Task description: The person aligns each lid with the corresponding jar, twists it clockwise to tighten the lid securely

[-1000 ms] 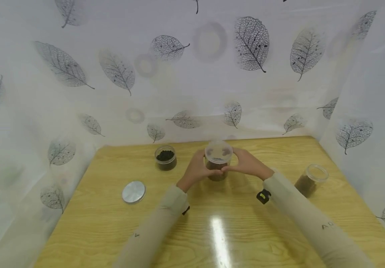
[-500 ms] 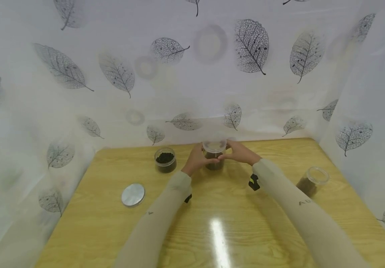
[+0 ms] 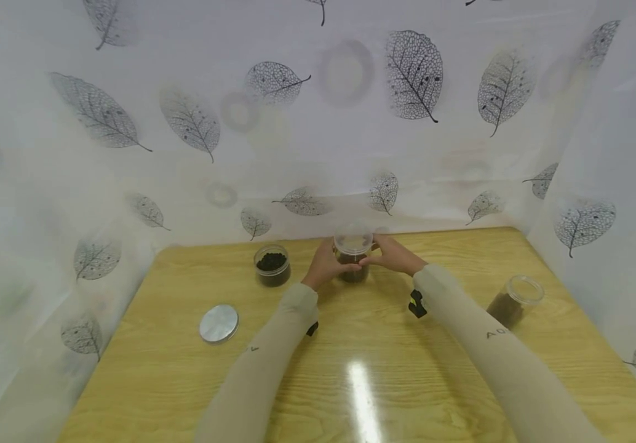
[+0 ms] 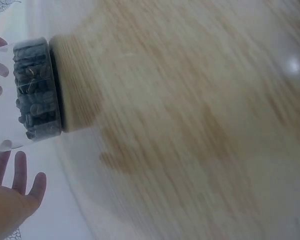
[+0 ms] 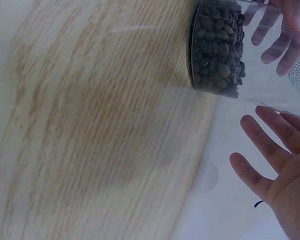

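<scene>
At the back middle of the table stands a clear jar (image 3: 353, 276), upright, with dark brown coffee beans (image 5: 217, 52) in its lower part. My left hand (image 3: 325, 264) grips it from the left, and my right hand (image 3: 397, 255) from the right. Both thumbs lie across its front and nearly meet. Through the clear wall in the right wrist view, fingers (image 5: 277, 50) show behind the jar. The jar's base is at the tabletop; whether it touches, I cannot tell. Nor can I tell whether the jar's top is covered.
Left of the hands stands a small clear jar (image 3: 272, 268) of black bits. A round silver lid (image 3: 219, 323) lies nearer the front left. Another clear jar (image 3: 508, 306) with brown contents stands at right, close to my right sleeve (image 3: 475, 326). A leaf-patterned curtain (image 3: 318, 154) borders the table.
Both hands have moved the jar of coffee beans towards the back and slightly left. Over the last half second, hands and jar have hardly moved.
</scene>
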`<state>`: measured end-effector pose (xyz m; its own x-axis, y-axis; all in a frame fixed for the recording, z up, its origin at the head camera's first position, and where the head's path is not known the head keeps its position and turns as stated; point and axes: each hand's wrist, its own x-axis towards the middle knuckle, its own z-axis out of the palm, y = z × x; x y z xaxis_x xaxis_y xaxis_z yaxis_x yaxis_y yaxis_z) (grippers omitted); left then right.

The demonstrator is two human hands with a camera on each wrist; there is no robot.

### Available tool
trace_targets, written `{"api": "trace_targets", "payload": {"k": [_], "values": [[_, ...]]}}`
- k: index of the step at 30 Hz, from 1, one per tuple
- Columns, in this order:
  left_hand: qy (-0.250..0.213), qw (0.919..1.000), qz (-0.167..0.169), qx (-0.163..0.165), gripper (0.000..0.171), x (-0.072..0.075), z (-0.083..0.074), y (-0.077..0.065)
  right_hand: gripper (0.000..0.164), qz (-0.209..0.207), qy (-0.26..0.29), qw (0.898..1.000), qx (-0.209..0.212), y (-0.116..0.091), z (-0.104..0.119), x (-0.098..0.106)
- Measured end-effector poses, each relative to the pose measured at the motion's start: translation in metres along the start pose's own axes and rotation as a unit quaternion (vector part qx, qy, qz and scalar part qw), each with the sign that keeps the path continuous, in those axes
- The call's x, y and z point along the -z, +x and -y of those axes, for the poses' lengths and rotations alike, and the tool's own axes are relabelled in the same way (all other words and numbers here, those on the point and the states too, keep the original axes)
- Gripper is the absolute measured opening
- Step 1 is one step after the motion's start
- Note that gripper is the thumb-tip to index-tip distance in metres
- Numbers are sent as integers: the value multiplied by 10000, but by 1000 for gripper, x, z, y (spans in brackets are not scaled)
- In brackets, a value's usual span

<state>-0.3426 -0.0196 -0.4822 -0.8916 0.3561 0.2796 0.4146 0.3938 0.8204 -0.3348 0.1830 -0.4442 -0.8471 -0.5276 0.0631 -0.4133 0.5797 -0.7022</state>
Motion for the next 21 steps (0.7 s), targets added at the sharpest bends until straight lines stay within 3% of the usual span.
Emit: {"api": "trace_targets", "payload": {"k": [7, 21], "values": [[67, 9999, -27, -128, 91, -1, 3, 1, 71, -26, -113, 9999, -48, 0, -2, -2], [330, 9994, -106, -86, 95, -2, -1, -2, 74, -89, -151, 9998, 23, -1, -6, -4]]}}
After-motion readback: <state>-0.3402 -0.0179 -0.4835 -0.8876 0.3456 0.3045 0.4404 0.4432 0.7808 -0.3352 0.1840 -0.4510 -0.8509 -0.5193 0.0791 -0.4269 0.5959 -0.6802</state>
